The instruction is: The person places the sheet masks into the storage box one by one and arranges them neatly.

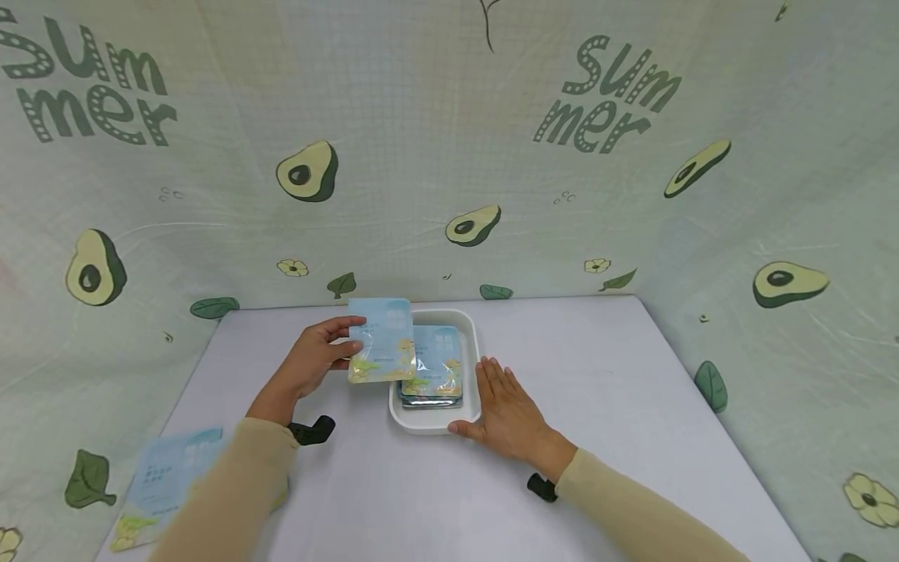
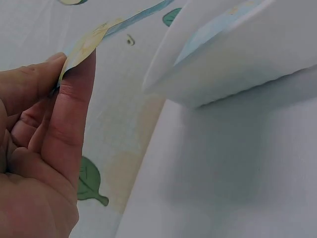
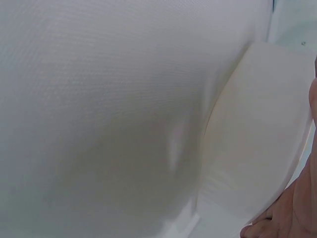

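Between thumb and fingers, my left hand [image 1: 316,355] pinches a flat light-blue sachet [image 1: 382,343] by its left edge. This sachet is held up over the left side of a white tray [image 1: 421,422]. Inside the tray lies a stack of similar sachets [image 1: 441,363], partly covered by the held one. My right hand [image 1: 509,414] rests against the tray's right side, fingers straight and thumb by the near right corner. In the left wrist view the sachet [image 2: 89,44] appears nearly edge-on. The right wrist view shows the tray's outer wall [image 3: 257,129] beside part of the right hand [image 3: 292,208].
More light-blue sachets [image 1: 158,484] lie at the table's near left, partly hidden by the left forearm. The white table [image 1: 597,375] ends at a printed curtain [image 1: 393,156] behind and at the sides. Black wrist devices [image 1: 314,432] sit below the hands.
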A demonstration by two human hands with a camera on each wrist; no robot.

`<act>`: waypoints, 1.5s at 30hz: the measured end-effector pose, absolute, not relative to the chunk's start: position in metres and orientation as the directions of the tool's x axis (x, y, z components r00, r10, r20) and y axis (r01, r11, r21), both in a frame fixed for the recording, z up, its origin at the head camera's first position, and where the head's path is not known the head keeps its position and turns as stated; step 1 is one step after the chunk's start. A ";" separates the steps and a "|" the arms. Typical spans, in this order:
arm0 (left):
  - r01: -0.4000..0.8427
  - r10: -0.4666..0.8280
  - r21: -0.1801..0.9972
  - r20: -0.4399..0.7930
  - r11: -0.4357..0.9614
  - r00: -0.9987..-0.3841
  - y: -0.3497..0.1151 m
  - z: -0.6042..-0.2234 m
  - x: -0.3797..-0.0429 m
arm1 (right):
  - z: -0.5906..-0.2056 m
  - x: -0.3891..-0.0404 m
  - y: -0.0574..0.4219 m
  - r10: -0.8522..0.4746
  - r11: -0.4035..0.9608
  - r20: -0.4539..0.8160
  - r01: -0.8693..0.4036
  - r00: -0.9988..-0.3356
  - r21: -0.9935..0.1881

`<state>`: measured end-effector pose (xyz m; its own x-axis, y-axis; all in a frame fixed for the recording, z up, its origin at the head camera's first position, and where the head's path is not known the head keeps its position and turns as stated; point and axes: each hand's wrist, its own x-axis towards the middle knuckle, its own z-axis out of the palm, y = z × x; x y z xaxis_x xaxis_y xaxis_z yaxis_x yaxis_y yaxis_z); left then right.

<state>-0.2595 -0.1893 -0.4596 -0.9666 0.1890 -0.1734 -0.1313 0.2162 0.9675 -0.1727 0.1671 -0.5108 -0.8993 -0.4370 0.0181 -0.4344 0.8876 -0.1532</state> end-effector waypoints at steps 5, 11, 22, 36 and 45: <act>-0.141 0.222 0.957 -0.200 0.255 -0.954 -0.159 -0.467 -0.271 | -0.510 -0.173 0.168 -0.440 0.886 0.014 -0.437 -0.898 -0.158; -0.135 0.278 0.949 -0.216 0.284 -0.936 -0.123 -0.477 -0.281 | -0.510 -0.173 0.167 -0.430 0.888 0.006 -0.424 -0.903 -0.176; -0.125 0.239 0.911 -0.233 0.394 -0.943 -0.096 -0.483 -0.282 | -0.511 -0.174 0.166 -0.422 0.893 0.009 -0.417 -0.907 -0.166; -0.118 0.169 0.814 -0.256 0.568 -0.952 -0.093 -0.477 -0.281 | -0.510 -0.173 0.166 -0.419 0.894 0.016 -0.415 -0.908 -0.169; -0.014 0.114 0.655 -0.153 0.755 -0.982 -0.096 -0.453 -0.272 | -0.511 -0.173 0.166 -0.415 0.896 0.008 -0.410 -0.910 -0.172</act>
<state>-0.2718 -0.0962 -0.4534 -0.9816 0.1142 -0.1532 -0.0144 0.7552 0.6554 -0.1733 0.1665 -0.5113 -0.9096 -0.4154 0.0078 -0.4105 0.8955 -0.1719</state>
